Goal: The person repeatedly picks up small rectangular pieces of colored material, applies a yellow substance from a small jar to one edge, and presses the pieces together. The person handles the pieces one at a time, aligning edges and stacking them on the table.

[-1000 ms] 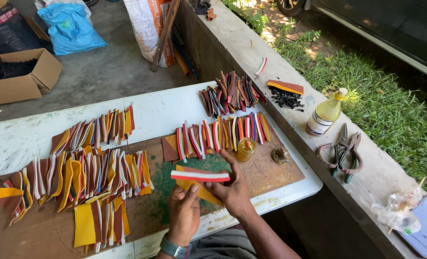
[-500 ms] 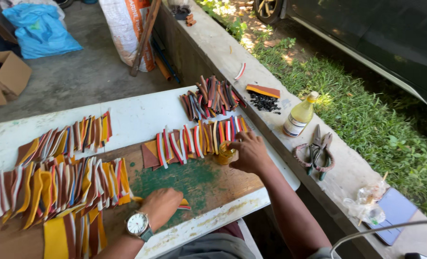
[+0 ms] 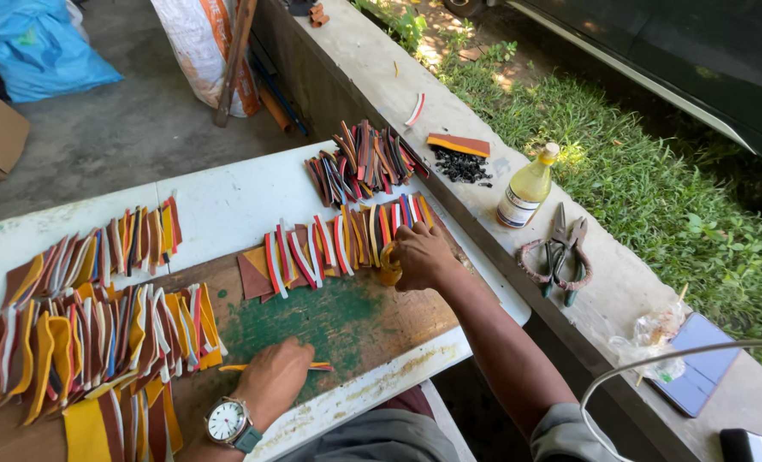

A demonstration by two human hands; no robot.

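Note:
My left hand [image 3: 272, 379], with a wristwatch [image 3: 229, 423] on its wrist, presses flat on a striped rubber strip [image 3: 321, 366] lying on the worn green-painted board [image 3: 338, 316]. My right hand [image 3: 421, 255] reaches across to a small amber jar [image 3: 388, 265] at the board's far edge and grips it. Just behind that hand runs a row of red, white and yellow layered strips [image 3: 329, 244]. A further bundle of dark strips [image 3: 364, 162] lies beyond on the white table [image 3: 227, 205].
Several overlapping strips [image 3: 90, 334] cover the left of the table. On the concrete ledge [image 3: 483, 128] stand a bottle of yellow liquid [image 3: 524, 186], shears [image 3: 562, 251], black scraps [image 3: 461, 166], a phone [image 3: 697, 364] and a plastic bag [image 3: 655, 338]. Grass lies to the right.
A second ago both hands held a striped strip above the board. The left hand has laid it down and pressed on it; the right hand has reached out to the amber jar.

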